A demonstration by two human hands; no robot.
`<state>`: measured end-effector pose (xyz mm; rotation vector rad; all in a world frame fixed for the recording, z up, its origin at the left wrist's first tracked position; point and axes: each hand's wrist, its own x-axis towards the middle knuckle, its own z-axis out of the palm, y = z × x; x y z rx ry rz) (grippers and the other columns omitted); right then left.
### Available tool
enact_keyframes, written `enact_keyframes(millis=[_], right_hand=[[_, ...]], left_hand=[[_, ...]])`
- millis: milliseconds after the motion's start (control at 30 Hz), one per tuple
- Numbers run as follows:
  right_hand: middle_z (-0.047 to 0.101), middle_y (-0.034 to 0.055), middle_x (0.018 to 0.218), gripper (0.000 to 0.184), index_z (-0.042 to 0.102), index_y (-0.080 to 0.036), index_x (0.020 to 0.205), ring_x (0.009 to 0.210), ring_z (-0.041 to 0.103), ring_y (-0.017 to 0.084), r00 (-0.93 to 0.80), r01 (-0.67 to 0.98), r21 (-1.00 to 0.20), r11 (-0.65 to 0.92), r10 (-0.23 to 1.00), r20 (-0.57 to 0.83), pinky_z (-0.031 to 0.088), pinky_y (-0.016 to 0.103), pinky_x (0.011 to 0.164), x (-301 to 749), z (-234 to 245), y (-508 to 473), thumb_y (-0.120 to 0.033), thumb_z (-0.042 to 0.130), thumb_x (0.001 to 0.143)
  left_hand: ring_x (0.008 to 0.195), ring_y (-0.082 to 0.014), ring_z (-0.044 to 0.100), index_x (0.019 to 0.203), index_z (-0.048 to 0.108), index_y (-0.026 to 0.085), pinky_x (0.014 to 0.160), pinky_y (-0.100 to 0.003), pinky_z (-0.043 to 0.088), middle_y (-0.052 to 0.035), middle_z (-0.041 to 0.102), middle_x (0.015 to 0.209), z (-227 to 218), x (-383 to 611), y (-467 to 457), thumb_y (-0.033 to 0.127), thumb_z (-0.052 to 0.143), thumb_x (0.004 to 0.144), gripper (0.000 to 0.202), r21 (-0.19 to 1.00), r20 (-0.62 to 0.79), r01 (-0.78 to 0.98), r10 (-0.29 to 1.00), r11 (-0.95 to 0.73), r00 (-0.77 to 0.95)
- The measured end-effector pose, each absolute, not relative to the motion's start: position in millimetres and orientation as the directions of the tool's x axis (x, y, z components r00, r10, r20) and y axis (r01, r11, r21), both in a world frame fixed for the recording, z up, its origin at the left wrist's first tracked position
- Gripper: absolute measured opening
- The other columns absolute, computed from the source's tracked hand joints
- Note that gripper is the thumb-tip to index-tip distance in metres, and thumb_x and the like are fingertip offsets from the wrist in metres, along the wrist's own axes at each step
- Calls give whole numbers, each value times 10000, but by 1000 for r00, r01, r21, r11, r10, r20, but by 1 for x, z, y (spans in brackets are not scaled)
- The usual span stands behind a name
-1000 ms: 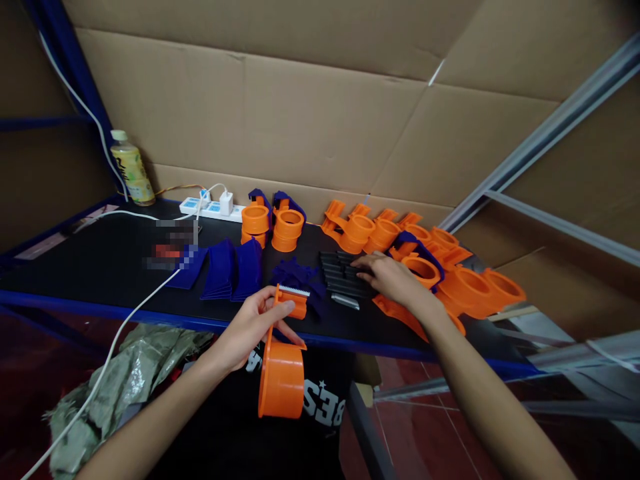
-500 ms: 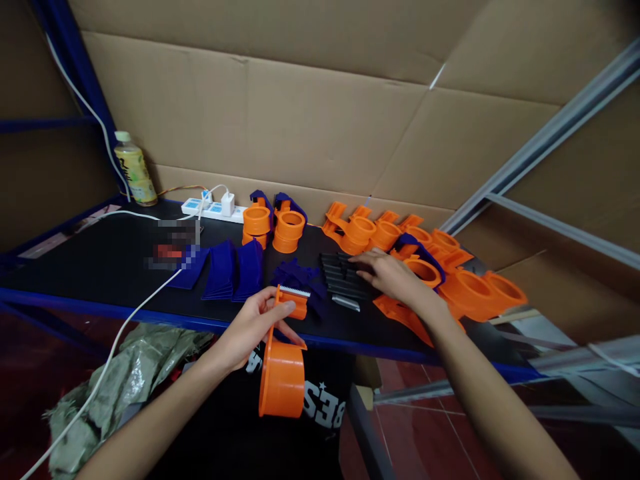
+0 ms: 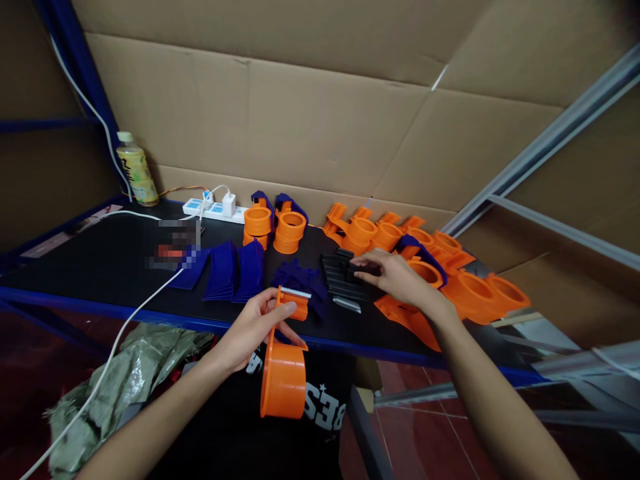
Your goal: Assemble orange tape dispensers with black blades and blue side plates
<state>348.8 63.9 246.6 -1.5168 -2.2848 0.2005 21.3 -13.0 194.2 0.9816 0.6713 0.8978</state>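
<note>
My left hand (image 3: 257,327) is closed around the arm of an orange plastic tape dispenser frame (image 3: 284,380). Its round hub hangs below my fingers, and a serrated metal blade (image 3: 296,292) lies along its upper end. Over the table, my right hand (image 3: 393,275) pinches a small black plastic strip (image 3: 354,269), partly hidden by the fingers. Beneath it lies a row of similar black strips (image 3: 334,275). Several metal blades (image 3: 347,305) lie at the near end of that row. Dark blue plastic pieces (image 3: 300,275) are heaped between my two hands.
Stacks of blue plates (image 3: 220,270) lie to the left. Orange dispenser frames (image 3: 363,232) crowd the right side, and others with blue parts (image 3: 290,230) stand at the back. A power strip (image 3: 215,210), a bottle (image 3: 137,170) and a white cable (image 3: 127,320) are leftward.
My right hand has drawn slightly toward me and right over the black strips, with a strip now showing between its fingers. My left hand keeps its grip on the orange tape dispenser frame.
</note>
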Motion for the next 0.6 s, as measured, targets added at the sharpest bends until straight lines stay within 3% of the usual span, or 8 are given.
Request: enact_keyframes(millis=[100,167,267,367,600], right_hand=[[750,98,1025,334,704,-180,1038,842,696,209,-320,761,-475,442,893,317,586,349,790,320,262,37,-468,700,871],[742,81,1012,319,696,-193,1055,793,678,186,-372,708,-504,494,868,327,583,326,736,295,270,14,-459,708,879],[734,60,1031,215,705,-243,1109,881,681,193,-502,650,-446,615,788,356,578,329,784,258,272,-14,-358,667,933],[718,65,1089,191,707,-275,1133,1011,666,224,-536,625,-361,692,717,445,567,384,880,233,264,-26,-279,621,962],[633,66,958,142,728,-285,1068,891,646,214,-315,698,-365,616,722,616,572,368,735,210,234,-23,-289,652,948]], left_hand=[[656,-254,778,1048,586,169,441,-220,503,-110,761,929,195,24,-14,451,740,846,380,899,-84,-350,887,264,454],[674,-250,779,1037,583,169,476,-241,540,-110,753,989,195,26,-15,440,760,831,384,890,-78,-376,897,260,435],[723,-258,786,1081,587,172,578,-293,591,-110,741,1066,194,28,-17,431,793,804,432,879,-44,-414,905,236,423],[746,-268,789,1121,584,172,685,-343,610,-95,744,1026,194,28,-19,441,794,806,465,878,-15,-429,907,213,421],[701,-245,779,1084,582,179,693,-333,596,-63,733,960,196,28,-19,455,772,824,424,885,2,-420,902,199,432]])
